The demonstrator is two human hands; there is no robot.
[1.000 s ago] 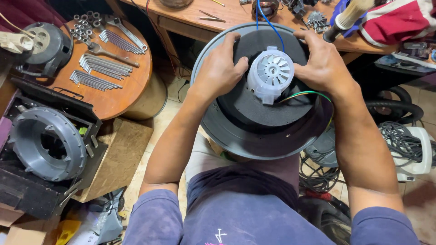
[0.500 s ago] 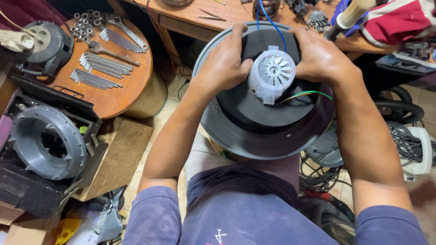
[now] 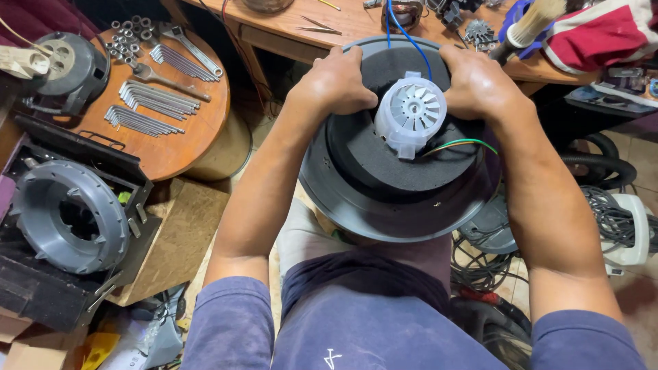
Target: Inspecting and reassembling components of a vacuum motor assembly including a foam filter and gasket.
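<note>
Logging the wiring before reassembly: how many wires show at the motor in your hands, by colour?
Blue wire: 1
Green wire: 1
Orange wire: 1
Total: 3, all at the white fan-topped motor.

The fingertips of the left hand and right hand are hidden behind the far rim of the round housing. Its near underside is hidden too. The blue wire is cut off by the top edge
</note>
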